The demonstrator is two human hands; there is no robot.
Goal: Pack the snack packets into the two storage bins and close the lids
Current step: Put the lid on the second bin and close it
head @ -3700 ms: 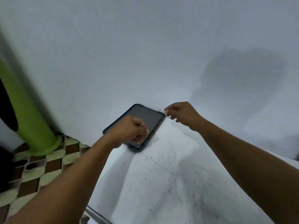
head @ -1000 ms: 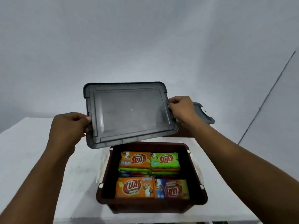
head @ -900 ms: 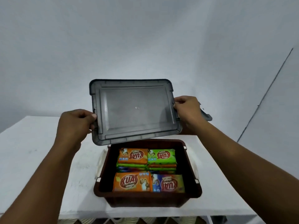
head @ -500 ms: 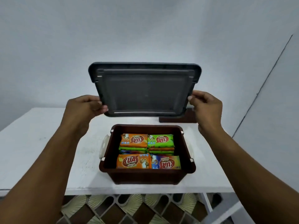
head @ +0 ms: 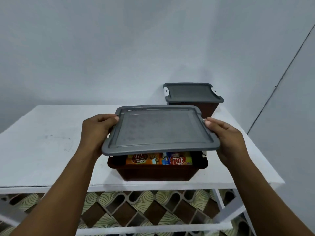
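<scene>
Grey lid (head: 160, 132) — over packed brown bin (head: 158, 172)

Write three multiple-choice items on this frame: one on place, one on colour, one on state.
1. Where on the table does the rear bin stand?
A) back right
B) front left
C) centre

2. What colour is the lid gripped by the left hand and right hand?
A) white
B) grey
C) green

3. What state is the front bin in?
A) latched shut
B) empty
C) not yet closed, snack packets showing

Key:
1 A: it sits at the table's far right corner, behind the front bin.
2 B: the lid held at its two sides is plain grey.
3 C: orange and blue packets show in the gap under the lid's near edge.
</scene>
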